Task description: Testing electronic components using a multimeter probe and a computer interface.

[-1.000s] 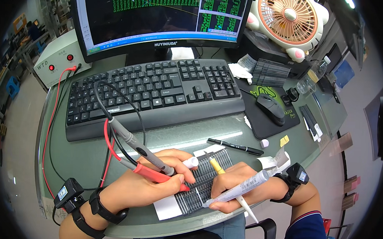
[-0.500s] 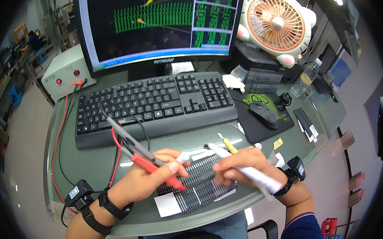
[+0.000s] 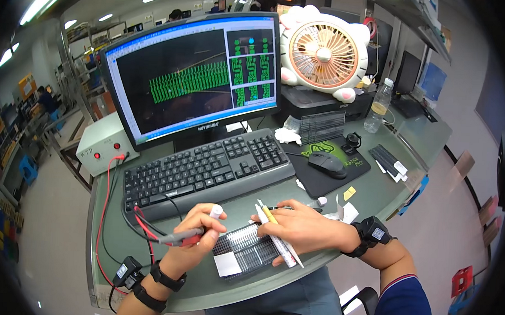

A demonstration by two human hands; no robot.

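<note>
My left hand [image 3: 187, 249] is closed around a red and a grey test probe [image 3: 182, 237], with their leads trailing to the left. A short white cylinder, like a marker cap [image 3: 216, 211], sticks up between its thumb and fingers. In my right hand [image 3: 300, 227] are a white marker [image 3: 282, 250], pointing down toward me, and a slim yellow pen-like tool [image 3: 269, 214]. Between and below both hands lies a dark panel of narrow circuit strips [image 3: 253, 242], a white paper label [image 3: 227, 264] on its near left part. My right fingers partly cover the panel's right side.
A keyboard [image 3: 207, 167] and a monitor [image 3: 177, 81] showing green traces stand behind. The grey test box [image 3: 103, 145] with red lead is at left. A mouse [image 3: 327, 165] on its pad, a fan [image 3: 324, 53], a bottle [image 3: 377, 109] and more dark strips [image 3: 387, 161] are at right.
My view has tilted up. The probes in my left hand have swung from slanting across the panel to lying nearly level, off it. The marker in my right hand has turned steeper.
</note>
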